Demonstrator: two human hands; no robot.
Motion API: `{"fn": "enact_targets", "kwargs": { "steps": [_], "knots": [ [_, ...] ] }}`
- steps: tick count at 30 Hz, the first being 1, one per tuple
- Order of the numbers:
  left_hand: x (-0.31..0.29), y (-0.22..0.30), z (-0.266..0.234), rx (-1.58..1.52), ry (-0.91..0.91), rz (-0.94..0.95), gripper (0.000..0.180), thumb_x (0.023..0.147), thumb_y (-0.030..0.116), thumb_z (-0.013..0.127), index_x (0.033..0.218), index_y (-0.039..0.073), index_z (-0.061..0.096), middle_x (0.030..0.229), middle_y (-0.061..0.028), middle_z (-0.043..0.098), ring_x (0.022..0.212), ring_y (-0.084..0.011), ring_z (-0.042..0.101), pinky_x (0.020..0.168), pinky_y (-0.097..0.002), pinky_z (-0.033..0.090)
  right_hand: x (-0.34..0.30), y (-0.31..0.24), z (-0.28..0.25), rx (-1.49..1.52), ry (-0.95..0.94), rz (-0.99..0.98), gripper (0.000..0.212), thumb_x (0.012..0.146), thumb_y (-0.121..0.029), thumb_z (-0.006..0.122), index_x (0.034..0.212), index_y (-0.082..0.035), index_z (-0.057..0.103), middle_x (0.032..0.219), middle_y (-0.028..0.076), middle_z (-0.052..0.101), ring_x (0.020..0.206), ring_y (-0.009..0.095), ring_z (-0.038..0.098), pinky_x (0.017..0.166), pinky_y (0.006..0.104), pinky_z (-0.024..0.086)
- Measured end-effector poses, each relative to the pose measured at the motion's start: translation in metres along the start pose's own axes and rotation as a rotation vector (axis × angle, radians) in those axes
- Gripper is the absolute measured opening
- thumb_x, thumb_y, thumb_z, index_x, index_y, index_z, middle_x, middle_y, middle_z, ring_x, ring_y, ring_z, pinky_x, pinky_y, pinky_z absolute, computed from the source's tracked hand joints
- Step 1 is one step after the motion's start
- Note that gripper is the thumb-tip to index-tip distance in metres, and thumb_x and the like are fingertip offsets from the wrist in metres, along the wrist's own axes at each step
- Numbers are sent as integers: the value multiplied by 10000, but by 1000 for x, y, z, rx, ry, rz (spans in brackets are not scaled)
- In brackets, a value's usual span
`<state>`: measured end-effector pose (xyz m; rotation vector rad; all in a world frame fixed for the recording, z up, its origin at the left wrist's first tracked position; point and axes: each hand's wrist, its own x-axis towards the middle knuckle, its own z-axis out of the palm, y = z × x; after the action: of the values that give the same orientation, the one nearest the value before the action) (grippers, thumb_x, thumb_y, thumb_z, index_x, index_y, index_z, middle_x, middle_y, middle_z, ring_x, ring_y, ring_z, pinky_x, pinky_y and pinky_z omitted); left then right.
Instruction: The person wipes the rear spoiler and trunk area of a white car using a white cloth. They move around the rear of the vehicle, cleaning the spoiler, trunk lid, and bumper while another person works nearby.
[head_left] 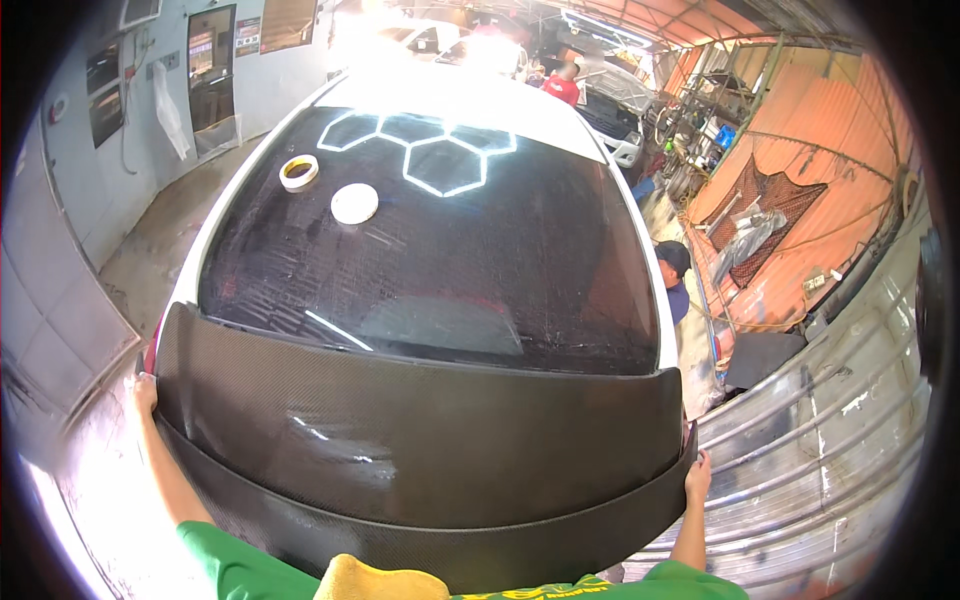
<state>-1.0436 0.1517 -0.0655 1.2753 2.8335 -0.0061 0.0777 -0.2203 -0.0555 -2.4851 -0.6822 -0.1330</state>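
My two arms reach wide around the back of a white car (pixel 420 85). Between them lies a dark carbon-fibre trunk lid (pixel 420 440), with a curved carbon-fibre spoiler (pixel 430 550) along its near edge. At the spoiler's left end, my left hand (pixel 146 392) is closed around the tip. My right hand (pixel 698 475) grips the opposite tip, fingers bent over the edge. The undersides of both ends are hidden. On the dark rear window (pixel 450 270) rest a roll of tape (pixel 299 174) and a round white disc (pixel 354 204). A yellow cloth (pixel 380 580) lies against my green shirt.
A person in a dark cap (pixel 674 262) is low beside the car's right side. Farther back are a person in red (pixel 562 85) and another car (pixel 612 110). Corrugated metal sheeting (pixel 820 450) lies at the right; a grey-blue wall (pixel 130 150) stands left.
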Motion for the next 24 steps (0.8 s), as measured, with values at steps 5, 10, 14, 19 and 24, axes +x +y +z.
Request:
{"fn": "enact_targets", "kwargs": {
  "steps": [5,10,14,19,24],
  "knots": [
    [65,-46,25,31,-4,149,398,907,165,390,1189,-8,611,1302,-338,524,1142,-453,582,974,-476,471,5,-8,4,-20,2,-17,469,889,-153,505,1356,-106,507,1041,178,632,980,338,608,897,439,461],
    [124,-67,53,-251,-37,65,532,998,270,272,1443,-16,326,1497,-272,327,1380,-384,345,1128,-408,319,9,-10,3,-44,19,8,466,875,-173,529,1338,-119,536,1074,177,644,1006,329,615,924,431,462],
    [144,-70,60,-165,-6,68,567,1013,290,247,1497,-4,278,1560,-226,258,1436,-363,284,1162,-408,284,4,-16,3,-47,-1,54,470,880,-197,530,1346,-130,539,1131,187,640,1075,325,606,953,430,456],
    [148,-35,68,-157,-43,129,537,967,196,324,1489,73,351,1447,-255,429,1334,-391,429,1096,-446,370,20,-1,-12,-143,-17,37,445,892,-210,525,1322,-101,559,1193,207,629,1115,351,592,984,435,442],
    [154,-31,76,-102,12,180,475,921,168,394,1382,141,508,1277,-258,567,1186,-396,557,990,-502,453,31,2,-7,151,-25,180,398,941,-279,538,1231,-15,611,1199,241,625,1149,359,582,1002,428,430]
  ]
}}
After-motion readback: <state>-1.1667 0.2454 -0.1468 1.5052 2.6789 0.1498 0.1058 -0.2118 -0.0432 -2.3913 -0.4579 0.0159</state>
